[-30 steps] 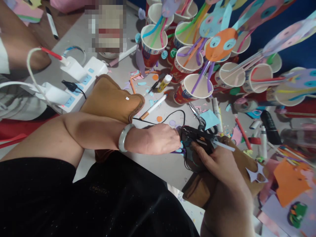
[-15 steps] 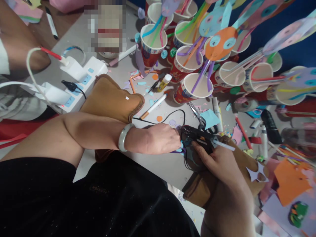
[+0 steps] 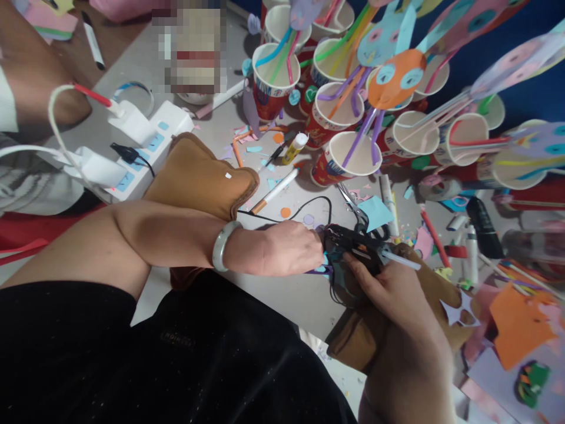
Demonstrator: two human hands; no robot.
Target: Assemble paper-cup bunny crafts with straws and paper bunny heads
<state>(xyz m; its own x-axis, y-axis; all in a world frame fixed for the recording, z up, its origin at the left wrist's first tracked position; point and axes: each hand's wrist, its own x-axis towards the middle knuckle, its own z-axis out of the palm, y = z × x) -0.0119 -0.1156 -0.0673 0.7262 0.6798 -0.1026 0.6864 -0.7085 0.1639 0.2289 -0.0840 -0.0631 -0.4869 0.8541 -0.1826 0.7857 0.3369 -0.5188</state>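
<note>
My right hand (image 3: 392,288) is wrapped round a black hot glue gun (image 3: 359,244), with a whitish glue stick (image 3: 401,259) poking out of its back end. Right by the gun's nozzle, my left hand (image 3: 286,247) is closed, its fingertips turned down and out of sight. Small purple and blue bits (image 3: 321,268) show under its fingers; what it grips is hidden. A pale bangle (image 3: 220,246) circles the left wrist. Just beyond the gun lie scissors (image 3: 348,200) and a light blue paper piece (image 3: 376,212).
Printed paper cups (image 3: 333,168) with straws and paper faces crowd the back. A brown cushion (image 3: 194,176) lies by a white power strip (image 3: 154,144). A glue tube (image 3: 295,148), a marker (image 3: 276,190) and paper scraps are scattered about. Another person's arm (image 3: 39,76) is at upper left.
</note>
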